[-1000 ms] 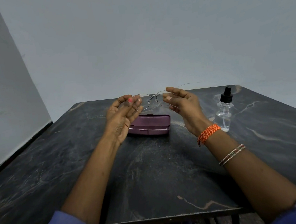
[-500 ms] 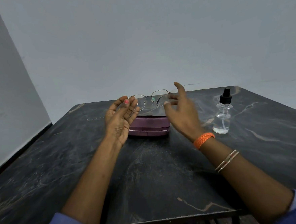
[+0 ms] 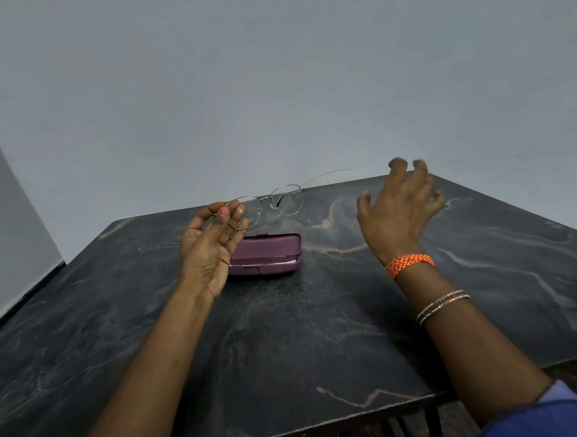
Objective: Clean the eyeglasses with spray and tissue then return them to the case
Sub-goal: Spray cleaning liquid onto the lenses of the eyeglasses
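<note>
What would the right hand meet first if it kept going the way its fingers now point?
Nothing visible: the right hand points up and away over the table toward its far right edge. It may hide something beyond it; depth is unclear.

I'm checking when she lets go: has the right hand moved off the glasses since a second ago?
Yes. The right hand has left the eyeglasses and swung rightward, away from the purple case; only the left hand holds them.
</note>
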